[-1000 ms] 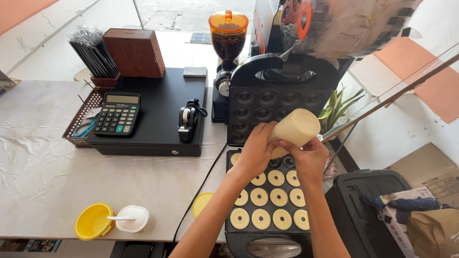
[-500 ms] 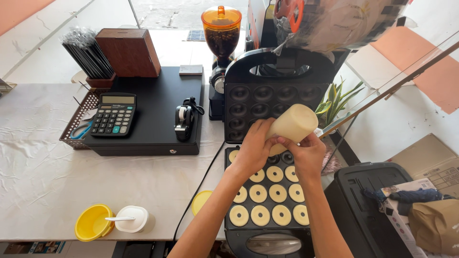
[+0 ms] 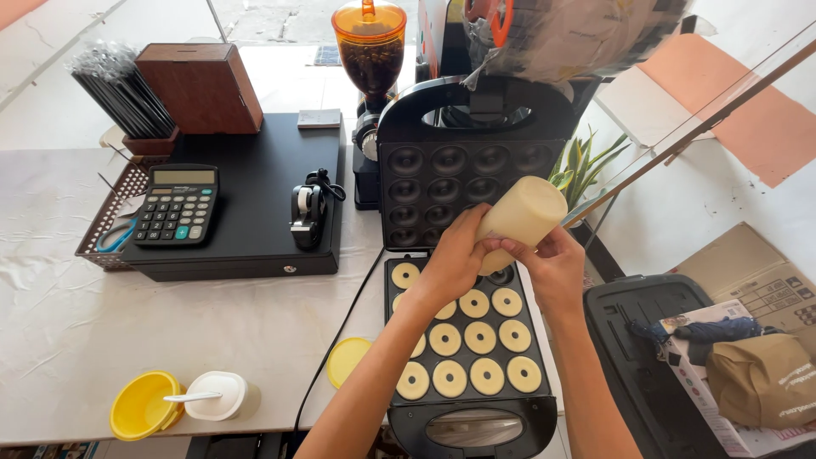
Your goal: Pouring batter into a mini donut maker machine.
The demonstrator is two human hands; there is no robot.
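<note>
Filling step: both hands, left hand [image 3: 455, 259] and right hand [image 3: 552, 268], wrapped around tilted batter bottle [image 3: 518, 217] over doughnut maker [image 3: 466, 340]; far-edge moulds unfilled, steady squeeze needed

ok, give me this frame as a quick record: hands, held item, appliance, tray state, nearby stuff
left hand: grip on squeeze bottle
right hand: grip on squeeze bottle
squeeze bottle: cream-coloured, tilted nozzle-down over tray
mini doughnut maker: black, lid open and upright
tray: most ring moulds filled with pale batter, a back one near the nozzle looks unfilled
nearby: calculator on black cash drawer, yellow lid
</note>
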